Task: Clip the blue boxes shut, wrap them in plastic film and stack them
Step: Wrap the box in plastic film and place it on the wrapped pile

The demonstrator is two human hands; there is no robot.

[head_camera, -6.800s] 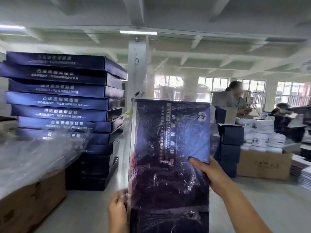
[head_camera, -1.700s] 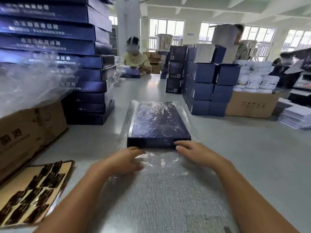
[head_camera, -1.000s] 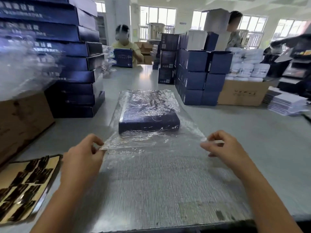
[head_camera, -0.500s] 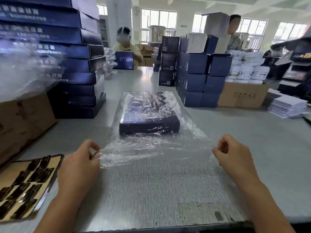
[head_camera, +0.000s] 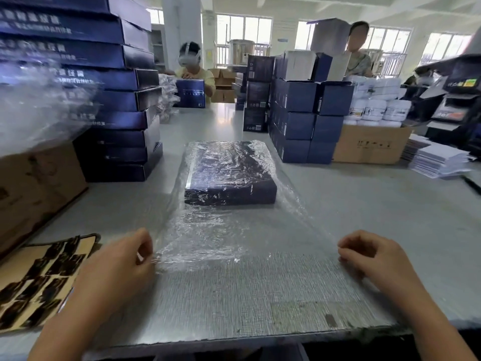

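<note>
Blue box [head_camera: 230, 173]: flat at the middle of the worktop [head_camera: 364, 204], straight ahead of both hands, short end facing the near edge and long axis running toward the far edge. Already draped in plastic film [head_camera: 229, 230], which spreads from the box back to the near edge.

Left hand [head_camera: 117, 264]: fingers curled, thumb and forefinger pinching the film's near left corner. Right hand [head_camera: 374, 256]: likewise curled, seemingly pinching the near right corner, though the clear edge is faint there. Roughly level and about equally far from the box, so a fold forward over it looks due.

Hidden under the creased film: any clip or closure, and the box's far end.

Beyond, by the left edge: stack of blue boxes [head_camera: 117, 100], a cardboard carton [head_camera: 39, 183], and a card of dark pieces [head_camera: 44, 280] at the near left corner.
</note>
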